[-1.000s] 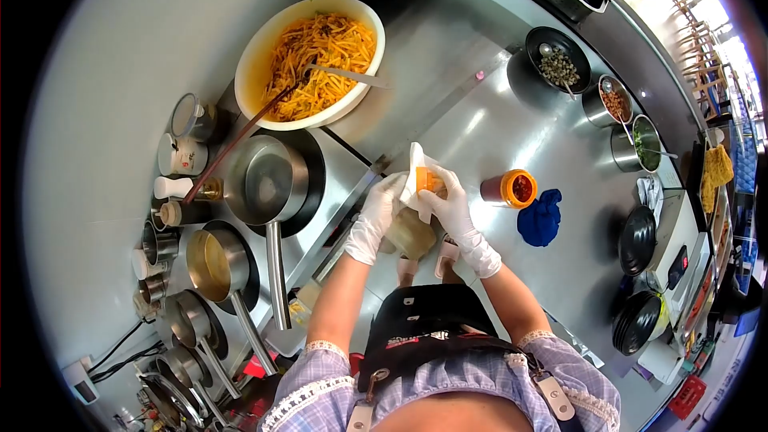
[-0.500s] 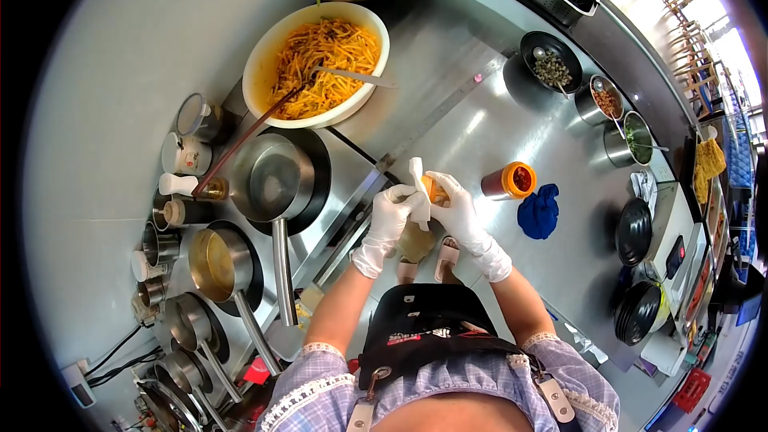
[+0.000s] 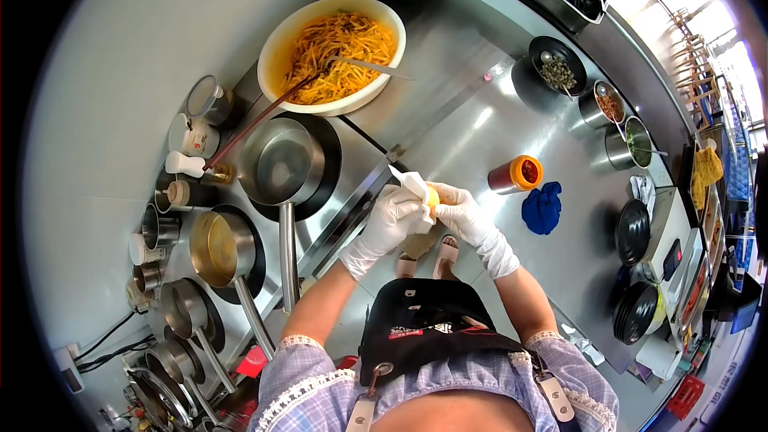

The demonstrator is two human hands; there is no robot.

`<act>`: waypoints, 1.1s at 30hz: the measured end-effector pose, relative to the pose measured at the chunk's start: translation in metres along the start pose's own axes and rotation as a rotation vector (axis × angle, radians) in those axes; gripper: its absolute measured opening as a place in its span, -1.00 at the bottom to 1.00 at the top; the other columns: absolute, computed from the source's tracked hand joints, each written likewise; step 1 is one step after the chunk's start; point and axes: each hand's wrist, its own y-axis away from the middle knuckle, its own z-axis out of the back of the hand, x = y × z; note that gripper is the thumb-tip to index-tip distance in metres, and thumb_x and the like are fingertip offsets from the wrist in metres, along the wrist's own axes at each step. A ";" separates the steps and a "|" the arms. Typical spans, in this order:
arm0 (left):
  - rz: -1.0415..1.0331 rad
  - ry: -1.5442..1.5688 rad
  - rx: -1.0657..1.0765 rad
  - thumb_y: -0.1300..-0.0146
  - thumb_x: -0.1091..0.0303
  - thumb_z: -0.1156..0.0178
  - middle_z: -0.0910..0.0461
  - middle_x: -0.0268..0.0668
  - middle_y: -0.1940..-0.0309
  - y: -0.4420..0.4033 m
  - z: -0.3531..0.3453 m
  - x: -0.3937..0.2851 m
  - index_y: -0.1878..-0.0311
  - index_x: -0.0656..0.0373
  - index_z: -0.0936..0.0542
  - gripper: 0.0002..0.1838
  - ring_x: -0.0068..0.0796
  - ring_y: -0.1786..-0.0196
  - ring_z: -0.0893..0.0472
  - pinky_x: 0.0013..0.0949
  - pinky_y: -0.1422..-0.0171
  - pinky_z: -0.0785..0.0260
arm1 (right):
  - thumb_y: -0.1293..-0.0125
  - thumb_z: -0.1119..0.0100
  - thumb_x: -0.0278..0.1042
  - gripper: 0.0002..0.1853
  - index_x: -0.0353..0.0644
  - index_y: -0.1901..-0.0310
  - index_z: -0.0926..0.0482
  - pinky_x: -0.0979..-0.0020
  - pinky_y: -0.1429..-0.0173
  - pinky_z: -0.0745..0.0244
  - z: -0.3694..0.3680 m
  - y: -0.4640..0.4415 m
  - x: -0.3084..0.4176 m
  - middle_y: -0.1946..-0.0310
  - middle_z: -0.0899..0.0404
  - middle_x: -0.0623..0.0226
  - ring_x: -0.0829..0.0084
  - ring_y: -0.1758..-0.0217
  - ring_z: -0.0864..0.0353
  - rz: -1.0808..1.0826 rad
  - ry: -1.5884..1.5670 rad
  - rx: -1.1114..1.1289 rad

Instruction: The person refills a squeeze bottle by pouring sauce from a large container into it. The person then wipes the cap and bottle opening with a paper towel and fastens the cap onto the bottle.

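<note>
Head view: a steel counter (image 3: 456,104) spreads beyond the person and down the right side, with a row of pans along the left. At its far left stands a big white bowl (image 3: 270,64) heaped with yellow-orange shreds (image 3: 340,36); a metal utensil and reddish-brown chopsticks (image 3: 248,133) lean in it. Nearer, a steel saucepan (image 3: 282,166) sits in the row, its long handle toward the person, and a smaller saucepan (image 3: 214,250), yellowish inside, stands next to it. Toward the far right rests a black bowl (image 3: 558,69) with a spoon among grey-green bits. Both hands, in white gloves, meet in front of the body. The left hand (image 3: 386,226) has its fingers clamped on a white tissue; the right hand (image 3: 472,226) has its fingers closed around a small orange item. Right of them, on the counter, is an orange-rimmed jar (image 3: 512,176) with red contents, and just beside it a crumpled blue cloth (image 3: 542,208). The white tissue (image 3: 410,184) sticks up between the hands, touching the small orange item (image 3: 434,196), which the gloves mostly hide.
</note>
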 end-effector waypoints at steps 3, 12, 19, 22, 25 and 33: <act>-0.107 -0.257 0.011 -0.01 0.49 -0.34 -0.57 -0.28 0.14 -0.016 0.012 -0.013 0.34 0.16 -0.64 -0.88 -0.19 0.12 -0.51 -0.19 -0.01 -0.37 | -0.21 -0.28 -0.53 -0.44 -0.38 -0.26 -0.37 0.52 -0.08 -0.45 -0.001 -0.002 -0.002 -0.01 -0.55 0.28 0.50 0.02 -0.54 -0.034 -0.059 0.035; -0.158 -0.170 -0.165 -0.07 0.48 -0.33 -0.54 -0.26 0.17 -0.021 0.013 -0.016 0.08 0.12 -0.57 -0.69 -0.18 0.20 -0.57 -0.25 0.15 -0.47 | -0.23 -0.27 -0.51 -0.47 -0.37 -0.24 -0.39 0.54 -0.06 -0.45 -0.019 0.003 0.009 0.05 -0.57 0.30 0.52 0.08 -0.56 0.022 -0.013 0.041; -0.024 -0.114 -0.024 -0.07 0.53 -0.28 -0.58 -0.25 0.27 -0.026 0.014 -0.004 0.11 0.18 -0.62 -0.74 -0.21 0.25 -0.61 -0.31 0.21 -0.49 | -0.18 -0.30 -0.48 -0.46 -0.36 -0.21 -0.41 0.53 -0.14 -0.41 -0.032 0.008 0.018 0.11 -0.60 0.31 0.54 0.06 -0.57 0.012 0.325 -0.083; 0.114 0.037 -0.111 -0.05 0.57 -0.27 -0.57 -0.22 0.36 -0.025 0.002 0.003 0.17 0.21 -0.62 -0.77 -0.25 0.34 -0.60 -0.37 0.23 -0.47 | -0.16 -0.32 -0.48 -0.46 -0.36 -0.19 -0.42 0.52 -0.15 -0.41 -0.034 0.007 0.016 0.10 -0.60 0.30 0.55 0.05 -0.57 0.067 0.320 -0.132; 0.328 0.104 -0.176 -0.09 0.58 -0.25 -0.60 -0.28 0.42 -0.019 -0.014 0.005 0.22 0.26 -0.62 -0.84 -0.41 0.40 -0.59 -0.44 0.23 -0.46 | -0.13 -0.34 -0.48 -0.44 -0.35 -0.19 -0.42 0.51 -0.17 -0.40 -0.044 0.013 0.020 0.10 -0.60 0.28 0.53 0.03 -0.56 0.086 0.389 -0.202; 1.224 1.280 0.017 -0.28 0.36 -0.16 -0.65 -0.29 0.27 0.005 -0.015 -0.018 0.09 0.29 -0.58 -0.78 -0.49 0.22 -0.63 -0.47 0.13 -0.47 | -0.03 -0.37 -0.46 -0.29 -0.25 -0.27 -0.34 0.43 -0.25 -0.37 -0.039 0.028 0.025 -0.08 -0.50 0.17 0.40 -0.16 -0.49 0.310 1.008 -0.136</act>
